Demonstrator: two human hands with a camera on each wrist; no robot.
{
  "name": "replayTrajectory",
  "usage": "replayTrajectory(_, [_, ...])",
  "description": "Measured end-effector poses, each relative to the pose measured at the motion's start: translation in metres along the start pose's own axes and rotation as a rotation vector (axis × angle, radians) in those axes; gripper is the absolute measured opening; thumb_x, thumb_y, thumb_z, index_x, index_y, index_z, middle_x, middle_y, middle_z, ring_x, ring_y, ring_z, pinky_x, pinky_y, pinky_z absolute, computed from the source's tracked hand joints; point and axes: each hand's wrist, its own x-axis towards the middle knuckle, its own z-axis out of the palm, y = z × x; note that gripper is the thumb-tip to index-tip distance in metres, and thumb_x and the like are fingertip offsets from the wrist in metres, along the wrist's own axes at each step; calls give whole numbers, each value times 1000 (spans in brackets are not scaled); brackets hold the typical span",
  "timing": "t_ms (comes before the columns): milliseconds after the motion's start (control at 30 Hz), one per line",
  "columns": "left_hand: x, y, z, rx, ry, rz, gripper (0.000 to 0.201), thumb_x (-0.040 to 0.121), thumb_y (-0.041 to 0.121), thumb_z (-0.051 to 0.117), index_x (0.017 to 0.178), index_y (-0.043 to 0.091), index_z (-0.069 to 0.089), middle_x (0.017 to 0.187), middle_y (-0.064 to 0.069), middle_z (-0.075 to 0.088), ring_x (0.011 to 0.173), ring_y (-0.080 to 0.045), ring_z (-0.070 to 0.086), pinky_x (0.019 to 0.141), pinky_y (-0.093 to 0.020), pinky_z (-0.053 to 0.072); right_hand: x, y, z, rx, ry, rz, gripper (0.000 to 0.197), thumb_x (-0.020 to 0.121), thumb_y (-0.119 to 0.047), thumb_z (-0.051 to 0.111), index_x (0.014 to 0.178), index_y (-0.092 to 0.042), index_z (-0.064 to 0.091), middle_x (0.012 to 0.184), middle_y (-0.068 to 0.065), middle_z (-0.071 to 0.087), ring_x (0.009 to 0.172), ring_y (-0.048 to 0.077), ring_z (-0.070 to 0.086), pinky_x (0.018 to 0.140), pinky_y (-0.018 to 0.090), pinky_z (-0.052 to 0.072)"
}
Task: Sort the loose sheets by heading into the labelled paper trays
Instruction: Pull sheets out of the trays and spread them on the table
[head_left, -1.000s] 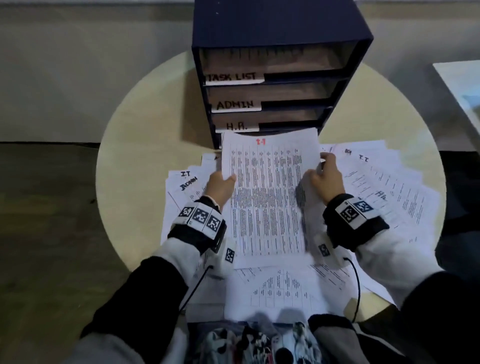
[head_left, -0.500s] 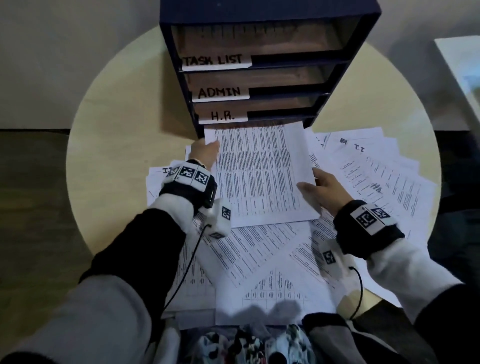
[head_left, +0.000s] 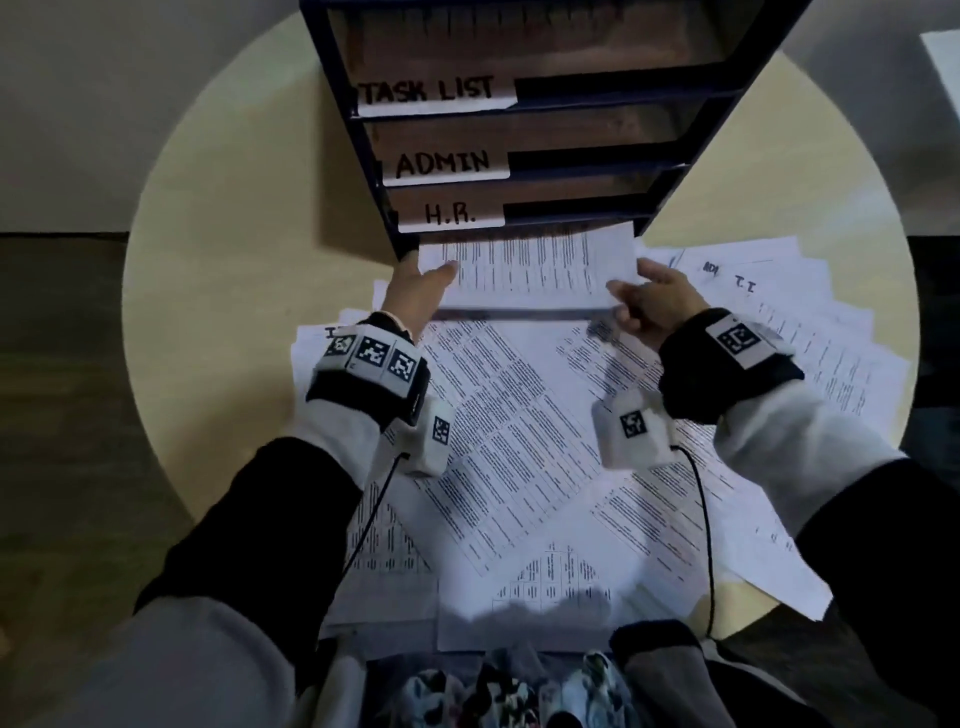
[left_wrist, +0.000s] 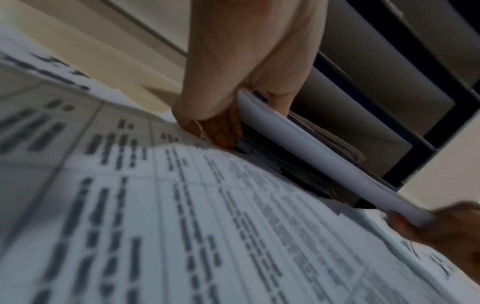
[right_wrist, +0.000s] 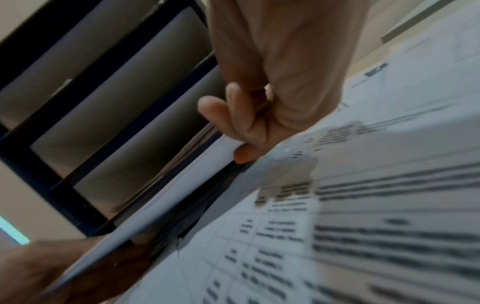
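Note:
A dark blue tray unit (head_left: 691, 150) stands at the back of the table, with labels TASK LIST (head_left: 431, 93), ADMIN (head_left: 444, 163) and H.R. (head_left: 449, 213). A printed sheet (head_left: 530, 265) lies flat with its far end inside the lowest slot, under the H.R. tray; its heading is hidden. My left hand (head_left: 423, 283) pinches its left edge, thumb on top. My right hand (head_left: 641, 293) pinches its right edge. In the wrist views the sheet (left_wrist: 311, 148) (right_wrist: 168, 195) reaches into the slot between my left hand (left_wrist: 233, 82) and my right hand (right_wrist: 272, 92). Loose sheets (head_left: 509, 415) cover the table below.
The round beige table (head_left: 234, 260) carries a fan of overlapping sheets; those at the right (head_left: 779, 332) show handwritten headings. Some sheets hang over the near edge (head_left: 519, 623). A white surface (head_left: 945, 67) sits at the far right. Dark floor (head_left: 62, 364) lies to the left.
Both hands have carried the sheet forward from above the pile. Its top end, with the red heading, has gone into the lowest slot of the tray unit.

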Motion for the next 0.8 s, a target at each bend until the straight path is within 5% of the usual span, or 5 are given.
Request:
replayTrajectory(100, [0, -10, -2, -21, -6, 10, 71, 89, 39, 57, 145, 11, 24, 149, -20, 32, 136, -39, 31, 112, -50, 27, 15, -11, 16, 116, 88, -5, 40, 93, 11, 35, 123, -14, 36, 78, 8, 49, 35, 9, 35, 34, 17, 26])
replayTrajectory(200, [0, -9, -5, -150, 48, 59, 10, 90, 14, 58, 90, 4, 57, 92, -14, 62, 90, -28, 57, 89, -32, 44, 31, -16, 26, 212, 102, -35, 27, 92, 15, 28, 89, -9, 42, 70, 8, 40, 36, 13, 42, 35, 17, 31])
replayTrajectory(267, [0, -7, -4, -159, 72, 82, 23, 90, -3, 49, 71, 9, 52, 69, -7, 52, 66, -17, 50, 68, -24, 43, 37, -17, 34, 280, 131, -27, 33, 93, 14, 24, 75, -12, 35, 68, 7, 38, 40, 17, 44, 36, 16, 32])
replayTrajectory(633, [13, 18, 13, 218, 52, 167, 22, 90, 12, 47, 69, 10, 52, 65, -7, 50, 69, -25, 49, 67, -28, 36, 54, -17, 43, 135, 151, -94, 30, 93, 10, 33, 69, -9, 38, 71, 6, 45, 58, 12, 52, 55, 16, 49])
replayTrajectory(800, [9, 16, 18, 292, 63, 217, 23, 90, 17, 49, 106, 4, 60, 113, -16, 63, 104, -32, 59, 93, -41, 49, 60, -12, 46, 154, 173, -105, 18, 90, 12, 29, 81, -1, 40, 81, 11, 44, 63, 22, 50, 48, 25, 49])
